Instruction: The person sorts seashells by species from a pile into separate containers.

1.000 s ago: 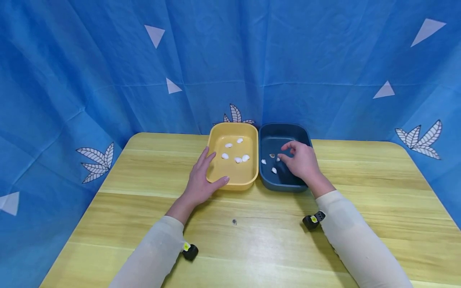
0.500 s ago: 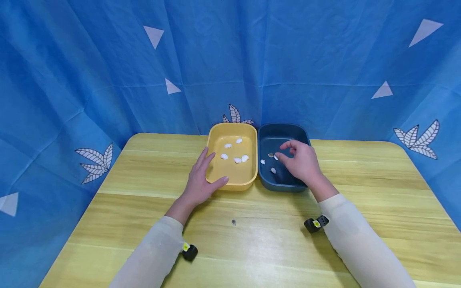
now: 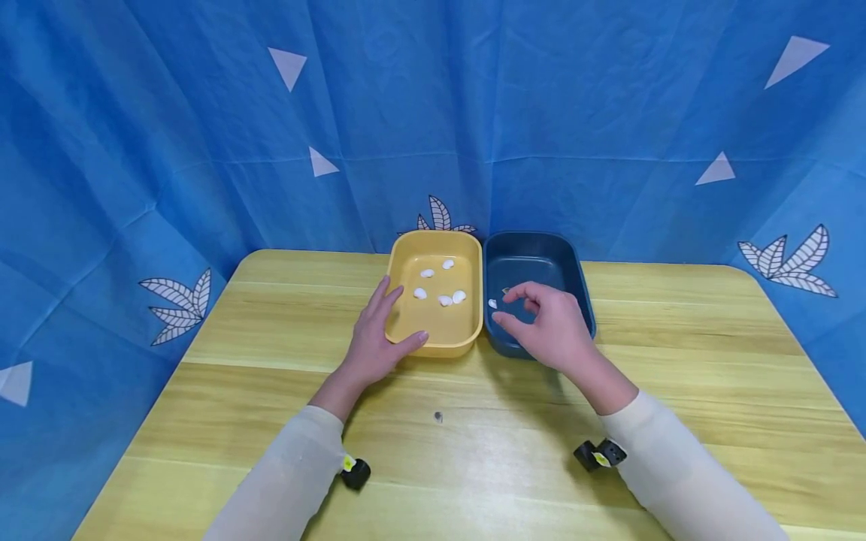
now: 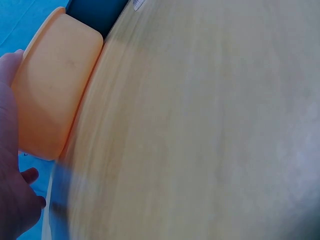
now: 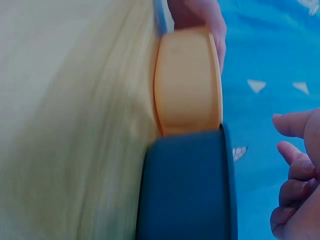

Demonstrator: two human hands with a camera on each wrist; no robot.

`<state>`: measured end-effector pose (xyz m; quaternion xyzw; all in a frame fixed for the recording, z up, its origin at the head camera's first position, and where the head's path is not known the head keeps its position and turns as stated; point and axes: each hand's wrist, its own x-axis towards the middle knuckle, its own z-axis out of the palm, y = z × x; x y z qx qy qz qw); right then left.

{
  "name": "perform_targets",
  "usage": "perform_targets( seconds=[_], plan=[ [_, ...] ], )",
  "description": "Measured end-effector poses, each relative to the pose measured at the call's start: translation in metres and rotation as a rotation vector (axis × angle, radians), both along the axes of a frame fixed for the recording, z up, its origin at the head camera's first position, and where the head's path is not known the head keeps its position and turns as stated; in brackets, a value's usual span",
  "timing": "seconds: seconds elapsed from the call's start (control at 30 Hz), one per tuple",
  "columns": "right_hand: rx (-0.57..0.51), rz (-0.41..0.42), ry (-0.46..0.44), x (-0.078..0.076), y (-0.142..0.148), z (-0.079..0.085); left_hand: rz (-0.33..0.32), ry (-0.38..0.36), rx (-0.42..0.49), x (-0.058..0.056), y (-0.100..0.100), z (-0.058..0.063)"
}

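Straight and spread, the fingers of my left hand rest along the left side of a yellow tray, the thumb at its front rim. Several white seashells lie inside it. My right hand hovers over the dark blue tray beside it. Its thumb and index finger stand apart with nothing visible between them, and the other fingers are bent, as the right wrist view also shows. Left of those fingertips lies a white seashell; a brownish shell is partly covered by the index finger. The hand hides part of the tray floor.
Both trays stand side by side near the back edge of a wooden table. A blue curtain hangs right behind it. A small dark spot marks the tabletop in front of the trays.
My right hand has moved left and toward me over the blue tray, now covering shells that showed before. The left hand stays put at the yellow tray.
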<state>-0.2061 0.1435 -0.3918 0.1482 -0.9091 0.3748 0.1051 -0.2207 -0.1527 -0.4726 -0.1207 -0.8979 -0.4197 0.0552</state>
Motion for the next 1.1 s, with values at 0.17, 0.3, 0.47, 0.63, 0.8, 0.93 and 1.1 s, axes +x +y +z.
perform_targets(
  seconds=[0.17, 0.3, 0.47, 0.63, 0.8, 0.93, 1.1],
  plan=[
    [-0.018, 0.069, 0.03, 0.013, -0.01, -0.001, -0.002, 0.006, 0.006, 0.0, 0.0, 0.0],
    [-0.029, 0.135, 0.032, 0.022, -0.018, -0.002, -0.001, 0.012, 0.009, 0.0, 0.0, -0.001],
    [-0.022, 0.192, 0.028, 0.032, -0.026, -0.007, 0.0, 0.015, 0.007, 0.0, 0.001, -0.001],
    [-0.005, 0.233, 0.002, 0.04, -0.032, -0.017, 0.004, 0.017, -0.002, 0.0, 0.001, 0.0],
    [-0.01, 0.286, -0.03, 0.045, -0.038, -0.027, 0.002, 0.025, -0.005, 0.0, 0.001, 0.0],
    [0.01, 0.315, -0.054, 0.047, -0.043, -0.035, -0.001, 0.031, -0.004, 0.0, 0.001, 0.0],
    [0.033, 0.346, -0.092, 0.048, -0.047, -0.045, -0.001, 0.031, -0.001, -0.001, 0.001, -0.001]
  ],
)
